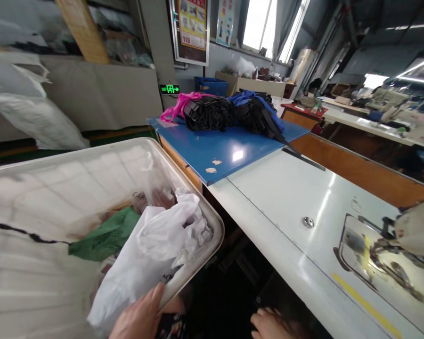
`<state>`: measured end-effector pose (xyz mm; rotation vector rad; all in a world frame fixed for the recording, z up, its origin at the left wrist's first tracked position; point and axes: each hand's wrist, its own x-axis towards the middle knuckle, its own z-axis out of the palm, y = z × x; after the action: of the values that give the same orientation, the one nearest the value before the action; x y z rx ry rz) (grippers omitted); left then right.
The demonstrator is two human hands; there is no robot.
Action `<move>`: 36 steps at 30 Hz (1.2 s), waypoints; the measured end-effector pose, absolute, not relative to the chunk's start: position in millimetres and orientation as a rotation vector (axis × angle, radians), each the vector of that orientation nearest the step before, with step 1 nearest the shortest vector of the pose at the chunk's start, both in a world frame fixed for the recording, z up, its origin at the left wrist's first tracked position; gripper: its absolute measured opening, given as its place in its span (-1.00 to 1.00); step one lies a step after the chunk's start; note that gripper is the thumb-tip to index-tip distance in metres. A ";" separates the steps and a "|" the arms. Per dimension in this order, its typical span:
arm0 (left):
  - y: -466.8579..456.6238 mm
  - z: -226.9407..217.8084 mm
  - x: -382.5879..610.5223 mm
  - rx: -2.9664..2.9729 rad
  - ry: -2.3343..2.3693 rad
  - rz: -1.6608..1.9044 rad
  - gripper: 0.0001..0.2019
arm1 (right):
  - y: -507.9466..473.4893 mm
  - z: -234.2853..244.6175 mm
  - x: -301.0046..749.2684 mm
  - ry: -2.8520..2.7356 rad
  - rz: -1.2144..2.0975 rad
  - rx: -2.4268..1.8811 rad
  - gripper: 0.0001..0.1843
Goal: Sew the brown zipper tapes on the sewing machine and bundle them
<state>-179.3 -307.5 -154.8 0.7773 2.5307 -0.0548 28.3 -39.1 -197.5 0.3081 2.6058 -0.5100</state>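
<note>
My left hand (pixel 141 314) sits at the bottom edge, its fingers pressed on the near rim of a large white plastic bin (pixel 194 188) and touching a white plastic bag (pixel 151 254) that spills out of it. A green cloth (pixel 106 238) lies inside the bin beside the bag. Only the top of my right hand (pixel 268 324) shows at the bottom centre, low beside the edge of the white sewing table (pixel 289 197); its fingers are out of view.
A sewing machine's needle plate and foot (pixel 378 254) sit at the right. On a blue table (pixel 226 146) beyond lie black bundles tied with pink (pixel 207 112) and blue (pixel 256 110) straps. Further work tables and a person are at the far right.
</note>
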 end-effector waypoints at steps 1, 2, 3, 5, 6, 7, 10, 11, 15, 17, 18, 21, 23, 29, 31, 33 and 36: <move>-306.7 -153.7 -179.3 0.774 2.517 -0.061 -0.49 | -40.3 -193.6 19.4 2.609 -0.548 0.341 -0.74; -305.6 -152.3 -179.4 0.774 2.501 -0.056 -0.48 | -42.3 -192.9 12.3 2.606 -0.581 0.373 -0.73; -304.6 -150.6 -179.5 0.777 2.484 -0.044 -0.48 | -44.9 -195.6 6.8 2.600 -0.620 0.388 -0.73; -302.7 -147.3 -179.3 0.787 2.464 -0.010 -0.48 | -51.6 -208.7 0.0 2.613 -0.707 0.382 -0.73; -302.0 -145.8 -179.0 0.795 2.464 0.009 -0.48 | -55.4 -216.9 -2.2 2.641 -0.748 0.369 -0.73; -301.3 -144.6 -178.4 0.807 2.467 0.027 -0.49 | -59.3 -224.4 -4.1 2.675 -0.787 0.350 -0.73; -299.5 -141.4 -176.1 0.824 2.489 0.073 -0.51 | -70.8 -232.8 -12.5 2.738 -0.964 0.307 -0.70; -298.8 -140.2 -175.2 0.828 2.499 0.081 -0.53 | -74.7 -229.6 -16.8 2.732 -1.063 0.305 -0.69; -295.9 -135.5 -171.3 0.845 2.546 0.091 -0.61 | -89.5 -201.9 -35.9 2.637 -1.450 0.377 -0.68; -294.5 -133.4 -169.3 0.847 2.567 0.094 -0.62 | -95.9 -190.0 -43.0 2.612 -1.565 0.401 -0.68; -293.9 -132.4 -168.3 0.842 2.577 0.094 -0.62 | -98.8 -185.7 -45.7 2.606 -1.608 0.398 -0.68; -292.3 -129.7 -165.8 0.836 2.596 0.086 -0.63 | -107.5 -176.5 -52.5 2.610 -1.679 0.350 -0.69; -291.9 -128.1 -164.7 0.844 2.604 0.085 -0.64 | -114.2 -169.7 -58.7 2.635 -1.689 0.306 -0.70; -294.3 -128.8 -163.7 0.870 2.615 0.089 -0.65 | -134.3 -146.8 -91.9 2.852 -1.591 0.075 -0.74; -294.8 -130.4 -164.0 0.869 2.613 0.101 -0.66 | -137.3 -145.2 -106.0 3.058 -1.428 -0.037 -0.71; -293.4 -131.8 -164.3 0.866 2.607 0.121 -0.67 | -138.7 -147.7 -120.5 3.228 -1.205 -0.145 -0.72; -289.6 -133.0 -163.3 0.846 2.608 0.156 -0.66 | -140.3 -155.1 -141.4 3.239 -0.904 -0.187 -0.75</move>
<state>-163.3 -289.6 -133.0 0.8457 2.6080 0.1557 -141.4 -140.3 -155.1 -0.1871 3.2392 -0.9044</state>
